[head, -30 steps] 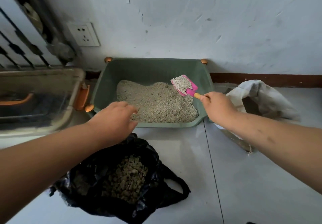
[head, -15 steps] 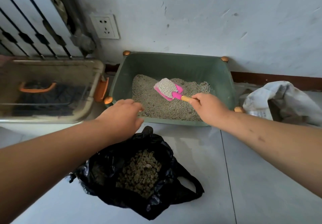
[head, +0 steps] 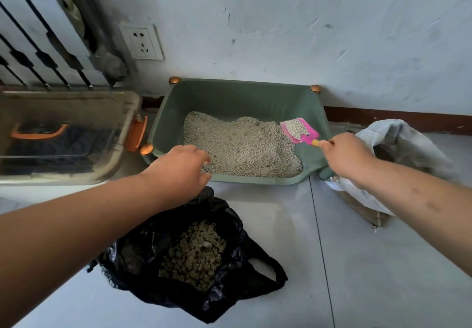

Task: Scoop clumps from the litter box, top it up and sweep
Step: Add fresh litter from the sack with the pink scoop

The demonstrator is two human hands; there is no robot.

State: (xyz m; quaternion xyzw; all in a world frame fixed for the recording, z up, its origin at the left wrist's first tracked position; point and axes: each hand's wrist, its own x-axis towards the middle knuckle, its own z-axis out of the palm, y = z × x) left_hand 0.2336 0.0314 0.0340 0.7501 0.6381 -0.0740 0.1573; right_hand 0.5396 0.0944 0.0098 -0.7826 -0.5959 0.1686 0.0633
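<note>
A green litter box (head: 229,95) stands against the wall, with pale litter (head: 242,146) heaped inside. My right hand (head: 344,159) grips the yellow handle of a pink scoop (head: 304,137), held over the box's right side with some litter on its blade. My left hand (head: 178,172) hovers with curled fingers at the box's near left rim, just above the top edge of a black plastic bag (head: 245,276). Whether it holds that edge is hidden. The bag lies open on the floor with dark clumps (head: 196,253) inside.
A white sack (head: 413,144) slumps on the floor right of the box, partly behind my right arm. A clear storage bin (head: 63,113) with orange latches sits to the left. A wall outlet (head: 141,41) and a radiator (head: 38,47) are behind. Pale floor tiles (head: 383,276) lie bare at right.
My right hand has carried the scoop from the box's left middle over to its right side, and less litter lies on the blade. My left hand stays at the near rim.
</note>
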